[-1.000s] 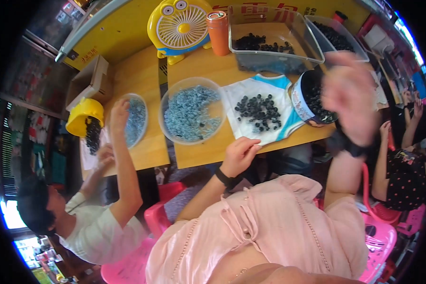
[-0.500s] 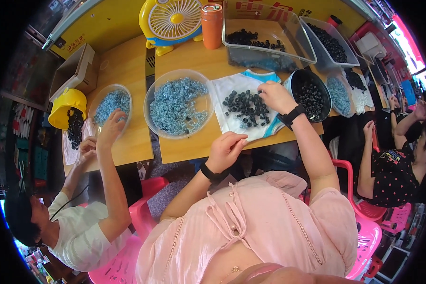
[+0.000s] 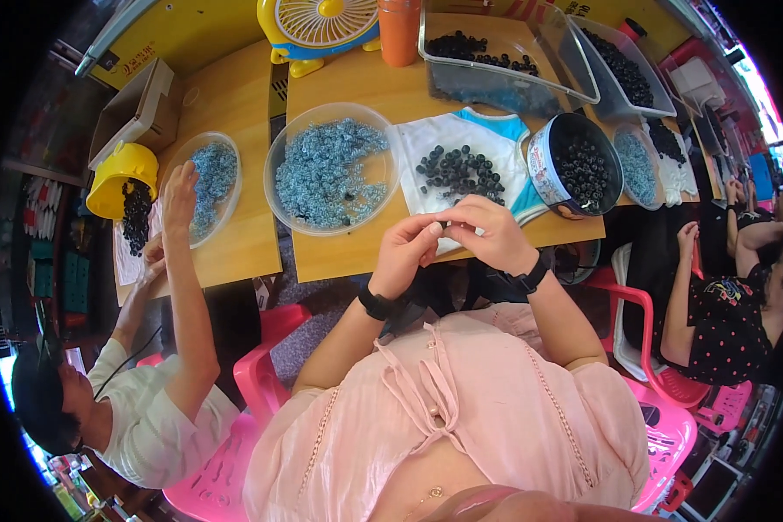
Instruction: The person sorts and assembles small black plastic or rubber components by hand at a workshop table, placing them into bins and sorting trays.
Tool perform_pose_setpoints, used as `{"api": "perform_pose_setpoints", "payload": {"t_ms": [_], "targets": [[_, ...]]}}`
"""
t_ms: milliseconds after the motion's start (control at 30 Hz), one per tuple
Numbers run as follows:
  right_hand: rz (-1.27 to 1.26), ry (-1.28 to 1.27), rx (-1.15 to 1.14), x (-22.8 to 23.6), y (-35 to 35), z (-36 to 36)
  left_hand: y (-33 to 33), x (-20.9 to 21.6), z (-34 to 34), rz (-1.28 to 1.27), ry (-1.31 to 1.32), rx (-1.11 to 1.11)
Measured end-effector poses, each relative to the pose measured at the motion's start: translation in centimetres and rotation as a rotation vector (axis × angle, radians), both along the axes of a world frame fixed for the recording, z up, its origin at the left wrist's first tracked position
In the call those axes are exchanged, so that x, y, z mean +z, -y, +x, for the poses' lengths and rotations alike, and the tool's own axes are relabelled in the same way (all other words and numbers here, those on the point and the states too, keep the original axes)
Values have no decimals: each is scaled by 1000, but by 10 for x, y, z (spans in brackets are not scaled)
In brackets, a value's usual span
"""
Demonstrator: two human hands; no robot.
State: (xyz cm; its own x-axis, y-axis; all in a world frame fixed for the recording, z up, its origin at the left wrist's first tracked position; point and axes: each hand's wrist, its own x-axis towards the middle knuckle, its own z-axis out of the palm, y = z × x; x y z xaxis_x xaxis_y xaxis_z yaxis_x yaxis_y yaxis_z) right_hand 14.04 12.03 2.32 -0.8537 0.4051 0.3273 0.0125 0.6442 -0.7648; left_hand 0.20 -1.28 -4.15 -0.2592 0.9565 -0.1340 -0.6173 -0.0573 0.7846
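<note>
My hands meet in front of the white cloth with blue trim [image 3: 418, 148]. My left hand [image 3: 406, 252] is closed, thumb against fingers; what it pinches is hidden. Against its fingertips, my right hand [image 3: 494, 235] pinches a small black round piece [image 3: 445, 224], which shows only in part. Beyond the hands, a loose heap of black round pieces [image 3: 461, 170] lies on the cloth. Left of it stands a round clear tub [image 3: 274, 178] of small see-through blue pieces [image 3: 317, 170]. At the cloth's right side, a tilted bucket [image 3: 541, 165] holds more black pieces [image 3: 581, 170].
Clear bins [image 3: 496, 83] with black pieces stand at the back, beside an orange cup [image 3: 399, 35] and a yellow-blue fan [image 3: 322, 26]. On the left, a co-worker [image 3: 161, 418] handles blue pieces near a yellow bucket [image 3: 117, 178]. Another person [image 3: 726, 322] sits at right.
My right hand has left the heap on the cloth and come back toward me to my left hand, bringing a small black round piece. The view has shifted slightly.
</note>
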Motion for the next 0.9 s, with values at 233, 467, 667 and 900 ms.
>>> {"api": "perform_pose_setpoints", "payload": {"t_ms": [233, 467, 667, 900], "targets": [[-142, 64, -198, 9, -20, 1, 2, 9, -6, -77, -13, 84], [134, 242, -211, -2, -35, 18, -1, 1, -10, -4, -76, 148], [246, 270, -171, -10, -25, 19, 0, 0, -10, 16, -208, 112], [210, 261, -194, -11, -24, 16, 1, 0, -9, 9, -204, 116]]}}
